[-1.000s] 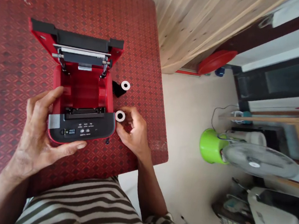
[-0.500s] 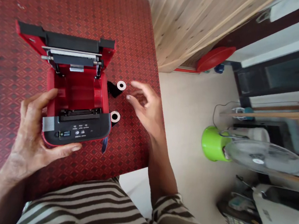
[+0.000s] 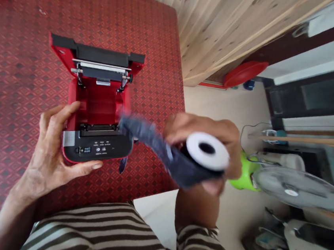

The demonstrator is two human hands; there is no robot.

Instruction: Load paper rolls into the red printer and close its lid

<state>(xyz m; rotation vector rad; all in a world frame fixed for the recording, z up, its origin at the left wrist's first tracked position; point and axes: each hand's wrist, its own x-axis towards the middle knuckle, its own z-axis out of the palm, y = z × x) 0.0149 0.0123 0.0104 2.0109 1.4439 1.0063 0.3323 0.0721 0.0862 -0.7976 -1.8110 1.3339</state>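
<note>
Your left hand [image 3: 50, 142] grasps the near left corner of the open red printer [image 3: 99, 140] on the patterned table [image 3: 17, 69], fingers over its side wall and thumb along the front edge; the shell looks stiff and fairly light, so that corner should give a good hold, clear of the exposed roller [image 3: 100, 74]. To its right, your right hand [image 3: 223, 129] clasps the white-cored roll [image 3: 194, 146] in the air, a blurred dark strip [image 3: 153, 139] stretching from it towards the printer; the roll seems light and firm, but the strip probably creases or slips, so grip around the body.
</note>
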